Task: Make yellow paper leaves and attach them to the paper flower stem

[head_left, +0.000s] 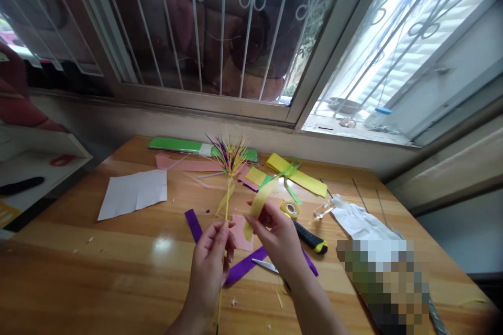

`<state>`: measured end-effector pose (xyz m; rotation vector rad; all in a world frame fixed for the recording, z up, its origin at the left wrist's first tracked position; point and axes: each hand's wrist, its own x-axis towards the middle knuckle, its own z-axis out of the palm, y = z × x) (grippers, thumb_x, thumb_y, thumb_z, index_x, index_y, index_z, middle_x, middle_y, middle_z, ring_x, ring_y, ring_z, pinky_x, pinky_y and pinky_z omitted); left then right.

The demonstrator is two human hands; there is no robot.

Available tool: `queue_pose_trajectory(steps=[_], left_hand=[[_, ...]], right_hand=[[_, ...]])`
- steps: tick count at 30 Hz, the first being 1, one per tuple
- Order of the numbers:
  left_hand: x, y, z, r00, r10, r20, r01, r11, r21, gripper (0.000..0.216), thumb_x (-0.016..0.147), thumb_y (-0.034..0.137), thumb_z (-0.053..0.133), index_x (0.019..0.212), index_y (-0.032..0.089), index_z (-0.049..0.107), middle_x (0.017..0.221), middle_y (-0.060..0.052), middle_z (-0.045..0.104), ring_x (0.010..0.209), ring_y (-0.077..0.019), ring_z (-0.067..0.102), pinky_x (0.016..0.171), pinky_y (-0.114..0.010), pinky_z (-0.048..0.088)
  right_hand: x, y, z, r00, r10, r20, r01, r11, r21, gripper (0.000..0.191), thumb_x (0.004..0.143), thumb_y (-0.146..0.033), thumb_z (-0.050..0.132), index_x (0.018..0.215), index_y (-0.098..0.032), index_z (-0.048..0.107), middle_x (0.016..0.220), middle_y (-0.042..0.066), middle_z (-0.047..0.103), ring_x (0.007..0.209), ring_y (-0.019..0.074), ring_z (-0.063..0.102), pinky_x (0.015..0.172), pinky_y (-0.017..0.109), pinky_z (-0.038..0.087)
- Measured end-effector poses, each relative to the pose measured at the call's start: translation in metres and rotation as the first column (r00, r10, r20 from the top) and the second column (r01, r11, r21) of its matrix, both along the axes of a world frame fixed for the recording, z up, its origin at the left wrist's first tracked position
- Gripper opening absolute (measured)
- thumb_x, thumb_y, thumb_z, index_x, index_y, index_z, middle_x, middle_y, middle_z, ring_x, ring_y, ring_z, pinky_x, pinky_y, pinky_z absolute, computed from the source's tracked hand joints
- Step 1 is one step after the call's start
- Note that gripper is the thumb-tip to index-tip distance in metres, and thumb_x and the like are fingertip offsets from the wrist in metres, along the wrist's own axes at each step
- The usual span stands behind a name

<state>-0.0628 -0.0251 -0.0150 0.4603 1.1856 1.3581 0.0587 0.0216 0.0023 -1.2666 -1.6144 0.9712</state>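
Note:
My left hand (210, 261) pinches a thin stick (227, 204) that stands upright over the wooden table (118, 267). At the stick's top sits a spiky paper flower (230, 154) of yellow and purple strips. My right hand (277, 235) grips a yellow paper strip (261, 201) just right of the stick, and the strip bends up and away from my fingers. Both hands are closed, close together near the table's middle.
A white paper sheet (133, 193) lies at the left. Green crepe paper (181, 145), pink paper (188, 164) and yellow strips (296, 174) lie at the back. Purple strips (193, 224), a tape roll (291, 209), a black-handled cutter (310, 238), scissors and a white bag (357, 220) lie nearby.

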Motion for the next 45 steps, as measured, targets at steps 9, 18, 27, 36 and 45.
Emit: queue_pose_trajectory(steps=[9,18,27,36,45], left_hand=[[0.002,0.008,-0.005,0.987,-0.128,-0.097,0.122,0.99,-0.067,0.039,0.05,0.041,0.08,0.065,0.016,0.055,0.042,0.012,0.028,0.036,-0.0016,0.017,0.035,-0.018,0.009],[0.005,0.007,-0.013,0.973,-0.209,-0.094,0.209,0.978,-0.013,0.038,0.057,0.047,0.074,0.068,0.014,0.059,0.036,0.012,0.027,0.034,-0.0026,0.016,0.037,-0.019,0.007],[0.026,0.015,-0.024,0.919,-0.306,-0.25,0.316,0.949,0.002,0.035,0.054,0.043,0.076,0.064,0.013,0.061,0.048,0.005,0.05,0.042,-0.0056,0.039,0.042,-0.017,0.028],[0.035,0.007,-0.011,0.953,-0.277,-0.125,0.267,0.959,-0.096,0.031,0.056,0.041,0.076,0.065,0.015,0.061,0.035,0.011,0.031,0.031,-0.0017,0.019,0.032,-0.016,0.011],[0.043,0.005,-0.014,0.957,-0.284,-0.054,0.278,0.956,-0.094,0.033,0.059,0.04,0.075,0.068,0.015,0.056,0.036,0.012,0.032,0.03,0.0001,0.019,0.03,-0.011,0.012]], right_hand=[[-0.003,-0.004,0.003,0.982,0.054,-0.18,-0.069,0.994,-0.081,0.026,0.077,-0.033,0.062,0.098,-0.016,0.06,0.073,0.003,0.059,0.067,0.0163,0.054,0.06,0.028,0.046],[0.01,0.003,-0.013,0.952,0.01,-0.307,-0.063,0.984,-0.165,0.03,0.073,-0.035,0.067,0.095,-0.015,0.06,0.067,0.0,0.054,0.058,0.012,0.048,0.051,0.024,0.041],[0.029,-0.005,-0.032,0.854,-0.066,-0.517,-0.114,0.944,-0.309,0.033,0.065,-0.036,0.073,0.09,-0.017,0.06,0.065,-0.003,0.056,0.053,0.01,0.05,0.048,0.022,0.042],[0.076,-0.045,-0.051,0.878,-0.304,-0.371,0.222,0.943,-0.249,0.027,0.077,-0.034,0.063,0.099,-0.02,0.055,0.076,0.0,0.057,0.067,0.014,0.056,0.06,0.026,0.047],[0.208,-0.141,-0.103,0.554,-0.825,0.109,0.818,0.564,0.115,0.033,0.073,-0.019,0.05,0.106,-0.018,0.048,0.098,0.01,0.06,0.094,0.0251,0.056,0.074,0.036,0.044]])
